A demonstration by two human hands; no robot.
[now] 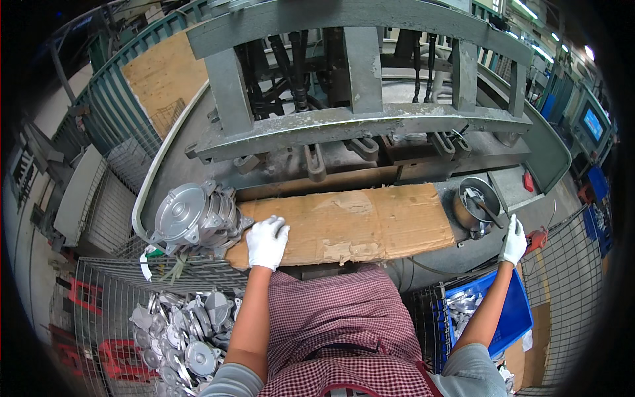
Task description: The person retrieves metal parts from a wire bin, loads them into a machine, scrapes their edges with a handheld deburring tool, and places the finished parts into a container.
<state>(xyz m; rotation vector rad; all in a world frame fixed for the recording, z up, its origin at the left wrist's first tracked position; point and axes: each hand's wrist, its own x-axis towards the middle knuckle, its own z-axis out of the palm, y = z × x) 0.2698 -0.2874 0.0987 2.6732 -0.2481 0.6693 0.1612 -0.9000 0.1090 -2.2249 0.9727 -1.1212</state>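
My left hand (267, 243), in a white glove, lies on the left end of a worn cardboard sheet (390, 218), fingers loosely spread and holding nothing. Just left of it stands a stack of round silver metal castings (182, 210) with lugs around their rims. My right hand (513, 242), also gloved, is off to the right with its fingers stretched out and nothing visible in them. Its fingertips are close to a metal pot (467, 210). A dark tool handle (486, 210) leans out of that pot among light-coloured pieces.
A heavy grey machine frame (364, 122) spans the far side of the bench. Below left, a wire basket holds many castings (192, 334). A blue bin (512, 317) with metal scraps stands below right. A red object (528, 181) lies beyond the pot.
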